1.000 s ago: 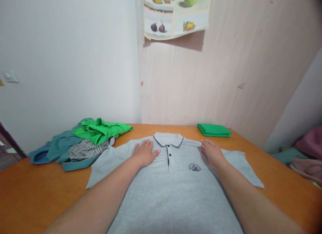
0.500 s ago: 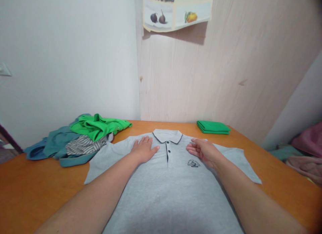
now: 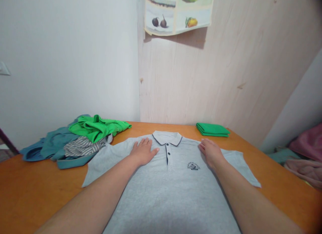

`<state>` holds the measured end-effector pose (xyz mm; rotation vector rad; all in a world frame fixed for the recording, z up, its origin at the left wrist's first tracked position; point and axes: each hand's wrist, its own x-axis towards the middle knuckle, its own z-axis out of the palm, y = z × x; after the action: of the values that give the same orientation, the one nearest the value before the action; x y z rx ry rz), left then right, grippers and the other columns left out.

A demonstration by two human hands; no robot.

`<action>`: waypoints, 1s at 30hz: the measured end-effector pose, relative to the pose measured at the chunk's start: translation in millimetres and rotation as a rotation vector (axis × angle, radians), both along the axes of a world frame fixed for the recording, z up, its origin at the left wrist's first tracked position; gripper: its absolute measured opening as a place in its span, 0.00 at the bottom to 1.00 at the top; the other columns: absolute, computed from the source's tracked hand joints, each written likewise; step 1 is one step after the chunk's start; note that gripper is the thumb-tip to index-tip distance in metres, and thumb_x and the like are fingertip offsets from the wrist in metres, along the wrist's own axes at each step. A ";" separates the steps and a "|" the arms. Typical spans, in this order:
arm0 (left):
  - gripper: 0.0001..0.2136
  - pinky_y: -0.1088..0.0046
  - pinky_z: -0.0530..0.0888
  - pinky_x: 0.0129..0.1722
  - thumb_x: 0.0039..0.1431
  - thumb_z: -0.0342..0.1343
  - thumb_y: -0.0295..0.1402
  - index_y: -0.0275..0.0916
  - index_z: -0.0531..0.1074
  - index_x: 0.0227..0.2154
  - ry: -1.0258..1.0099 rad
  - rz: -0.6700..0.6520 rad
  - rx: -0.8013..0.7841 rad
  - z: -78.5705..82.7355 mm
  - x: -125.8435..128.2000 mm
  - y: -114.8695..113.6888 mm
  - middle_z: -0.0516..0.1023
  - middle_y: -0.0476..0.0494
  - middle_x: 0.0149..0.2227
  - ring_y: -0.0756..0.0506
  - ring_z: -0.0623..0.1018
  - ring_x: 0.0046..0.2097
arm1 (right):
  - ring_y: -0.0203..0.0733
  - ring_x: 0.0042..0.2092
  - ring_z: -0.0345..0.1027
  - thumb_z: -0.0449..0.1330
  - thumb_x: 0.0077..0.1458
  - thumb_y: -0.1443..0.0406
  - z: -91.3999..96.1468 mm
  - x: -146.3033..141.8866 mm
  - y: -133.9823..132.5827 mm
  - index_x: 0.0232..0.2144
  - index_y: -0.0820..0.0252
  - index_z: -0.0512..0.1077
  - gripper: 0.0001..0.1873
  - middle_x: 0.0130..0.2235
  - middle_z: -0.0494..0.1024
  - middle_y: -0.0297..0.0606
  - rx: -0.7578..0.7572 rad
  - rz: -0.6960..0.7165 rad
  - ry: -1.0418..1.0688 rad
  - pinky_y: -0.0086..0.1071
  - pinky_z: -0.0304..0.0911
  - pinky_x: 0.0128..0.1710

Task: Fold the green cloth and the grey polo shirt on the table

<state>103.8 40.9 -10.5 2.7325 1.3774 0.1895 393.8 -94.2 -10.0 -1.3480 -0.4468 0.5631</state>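
A grey polo shirt (image 3: 161, 190) lies spread front side up, its white collar (image 3: 167, 138) pointing at the far wall and both short sleeves out to the sides. Dark buttons run down its placket, and a dark printed emblem sits on the chest. My left hand (image 3: 144, 151) rests flat on the shirt near the shoulder left of the collar, fingers spread. On the other shoulder, my right hand (image 3: 210, 151) touches the cloth with its fingers stretched out close together. Neither hand grips the fabric. The shirt's lower hem is out of view.
The shirt lies on an orange-brown table (image 3: 32, 193). A heap of crumpled clothes, with a bright green garment (image 3: 98, 126) on top, is at the back left. A folded green cloth (image 3: 212, 129) lies at the back right. Pink fabric (image 3: 308, 143) shows beyond the right edge.
My right hand has shifted outward to the right along the shoulder and turned more palm down. My left hand stays in place. The view has tilted up slightly.
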 end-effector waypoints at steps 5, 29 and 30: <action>0.37 0.45 0.49 0.65 0.64 0.34 0.59 0.38 0.56 0.66 -0.023 -0.007 0.007 0.6 -0.4 -1.4 0.50 0.33 0.70 0.34 0.48 0.71 | 0.39 0.44 0.75 0.60 0.53 0.61 -2.1 -2.2 -0.3 0.36 0.54 0.71 0.07 0.40 0.78 0.37 -0.046 0.044 -0.103 0.30 0.73 0.45; 0.29 0.49 0.54 0.64 0.66 0.41 0.53 0.39 0.64 0.60 -0.085 -0.087 0.064 11.3 -7.8 -8.0 0.60 0.33 0.67 0.34 0.58 0.68 | 0.54 0.71 0.39 0.49 0.63 0.49 -0.5 -65.6 -19.2 0.65 0.64 0.60 0.35 0.69 0.55 0.49 -0.568 0.515 -1.289 0.51 0.36 0.68; 0.26 0.51 0.55 0.64 0.67 0.41 0.50 0.39 0.67 0.58 -0.122 -0.128 0.092 13.7 -7.1 -10.0 0.64 0.34 0.64 0.35 0.61 0.66 | 0.53 0.70 0.43 0.50 0.63 0.50 3.6 -69.4 -20.4 0.64 0.63 0.62 0.33 0.68 0.57 0.49 -0.504 0.518 -1.277 0.49 0.39 0.67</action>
<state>96.7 30.9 3.2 2.8174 1.1878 0.4130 324.4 -114.6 -6.4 -1.9941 -1.8185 0.1406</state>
